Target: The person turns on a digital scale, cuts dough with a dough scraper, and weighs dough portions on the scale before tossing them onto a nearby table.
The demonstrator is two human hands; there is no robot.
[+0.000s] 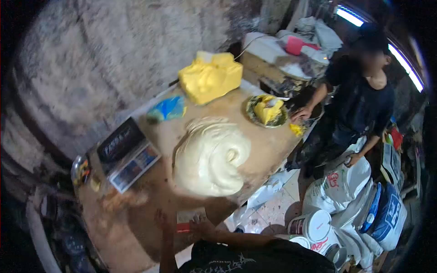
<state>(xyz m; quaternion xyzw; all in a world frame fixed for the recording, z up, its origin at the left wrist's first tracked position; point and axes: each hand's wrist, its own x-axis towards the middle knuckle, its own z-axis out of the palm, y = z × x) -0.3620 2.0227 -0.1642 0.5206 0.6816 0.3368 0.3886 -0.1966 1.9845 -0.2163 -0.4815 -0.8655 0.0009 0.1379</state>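
My right hand (203, 229) is at the near edge of the table, its fingers closed over the right side of a small red and white packet (184, 221). My left hand (164, 221) is just left of that packet, dark and smeared, so its fingers cannot be made out. Beyond both hands lies a large coiled mound of pale dough (200, 159), which neither hand touches. A big yellow block of fat, perhaps margarine (211, 79), stands at the far edge of the table. Right of it, a bowl (249, 112) holds more of the yellow fat.
On the brown tabletop (123, 241) are a dark open box with a printed flap (129, 154) and a blue wrapper (167, 108). A co-worker (359, 100) stands right, one hand near the bowl. White sacks (339, 182) and a white bucket (314, 226) crowd the floor.
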